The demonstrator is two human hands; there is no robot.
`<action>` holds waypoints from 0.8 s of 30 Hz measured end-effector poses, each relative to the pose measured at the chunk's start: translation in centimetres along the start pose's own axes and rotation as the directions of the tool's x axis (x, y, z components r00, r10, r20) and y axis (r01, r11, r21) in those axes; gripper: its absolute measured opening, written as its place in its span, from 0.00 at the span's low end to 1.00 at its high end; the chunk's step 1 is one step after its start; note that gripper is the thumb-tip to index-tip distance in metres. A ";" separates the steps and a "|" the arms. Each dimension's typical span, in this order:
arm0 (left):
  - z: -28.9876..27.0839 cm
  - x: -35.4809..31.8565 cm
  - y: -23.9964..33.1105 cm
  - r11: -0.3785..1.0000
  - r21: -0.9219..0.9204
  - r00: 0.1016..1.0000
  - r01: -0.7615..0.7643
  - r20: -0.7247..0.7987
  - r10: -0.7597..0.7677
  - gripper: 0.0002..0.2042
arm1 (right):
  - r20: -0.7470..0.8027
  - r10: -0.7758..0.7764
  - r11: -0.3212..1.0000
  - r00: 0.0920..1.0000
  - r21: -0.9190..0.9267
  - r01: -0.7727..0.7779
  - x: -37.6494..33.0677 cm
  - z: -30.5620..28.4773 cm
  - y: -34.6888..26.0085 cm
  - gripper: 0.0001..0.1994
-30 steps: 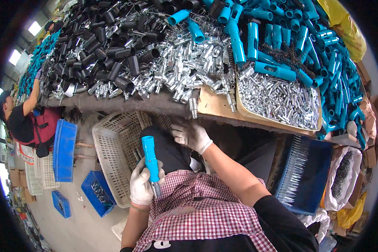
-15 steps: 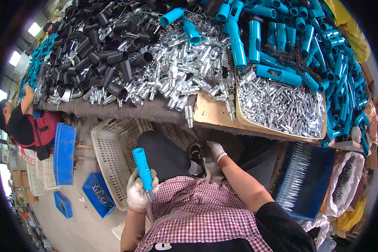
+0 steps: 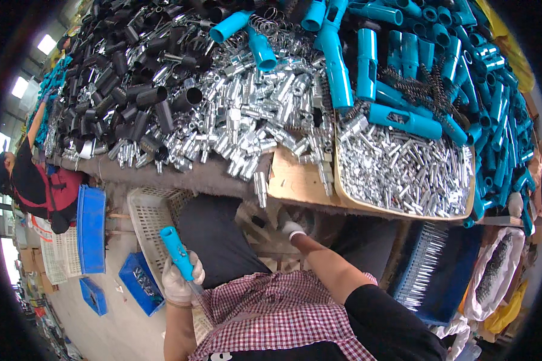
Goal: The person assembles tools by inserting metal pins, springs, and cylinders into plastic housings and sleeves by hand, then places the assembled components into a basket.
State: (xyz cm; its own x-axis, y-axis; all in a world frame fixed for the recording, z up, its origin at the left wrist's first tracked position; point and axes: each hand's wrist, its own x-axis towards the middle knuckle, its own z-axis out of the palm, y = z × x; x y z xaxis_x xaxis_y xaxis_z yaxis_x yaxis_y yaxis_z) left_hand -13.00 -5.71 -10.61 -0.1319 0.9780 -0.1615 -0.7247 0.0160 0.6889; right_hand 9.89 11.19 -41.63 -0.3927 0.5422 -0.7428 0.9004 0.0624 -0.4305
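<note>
My left hand [image 3: 179, 281], in a white glove, grips a blue plastic handle [image 3: 176, 249] with a thin metal shaft pointing down toward my checked shirt. It is held upright beside my left thigh, over a white plastic basket [image 3: 146, 218]. My right hand [image 3: 291, 228], also gloved, reaches down below the table edge between my knees; what its fingers do there is hidden. Above it, the table holds heaps of shiny metal fittings [image 3: 247, 129], black tubes [image 3: 126, 90] and more blue handles [image 3: 403, 66].
A cardboard tray [image 3: 301, 180] with small silver pins [image 3: 403, 171] sits at the table's front right. Blue crates [image 3: 90, 228] stand on the floor to my left, where another person [image 3: 30, 180] in red and black works. A blue bin [image 3: 439, 277] of rods stands right.
My right hand has dropped from the table's edge to below it, between my knees. My left hand has carried the blue handle leftward and lower, away from my lap.
</note>
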 end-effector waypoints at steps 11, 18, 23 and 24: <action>-1.3 5.8 -3.2 0.946 -0.004 0.945 0.323 -0.052 -0.323 0.30 | -0.341 -0.322 0.945 0.883 -0.176 0.277 12.3 -6.3 -4.1 0.19; -5.4 4.7 -4.4 0.883 -0.213 0.898 0.418 -0.048 -0.437 0.16 | -0.348 -0.354 0.935 0.868 -0.116 0.335 16.9 -9.7 -7.2 0.18; -4.8 5.3 -4.1 0.809 -0.316 0.852 0.496 -0.002 -0.523 0.16 | -0.321 -0.360 0.931 0.876 -0.067 0.358 18.6 -8.5 -7.0 0.17; -3.2 6.5 -3.8 0.890 -0.153 0.901 0.430 0.014 -0.433 0.17 | -0.320 -0.358 0.931 0.877 -0.059 0.359 18.8 -8.4 -6.6 0.17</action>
State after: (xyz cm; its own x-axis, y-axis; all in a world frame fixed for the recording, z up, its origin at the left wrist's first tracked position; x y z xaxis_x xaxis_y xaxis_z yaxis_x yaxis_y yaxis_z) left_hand -13.28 -0.05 -16.50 0.2047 0.8775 -0.4337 -0.8049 0.4030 0.4355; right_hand -1.89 27.99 -48.50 -0.6072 0.7211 -0.3335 0.7088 0.3021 -0.6374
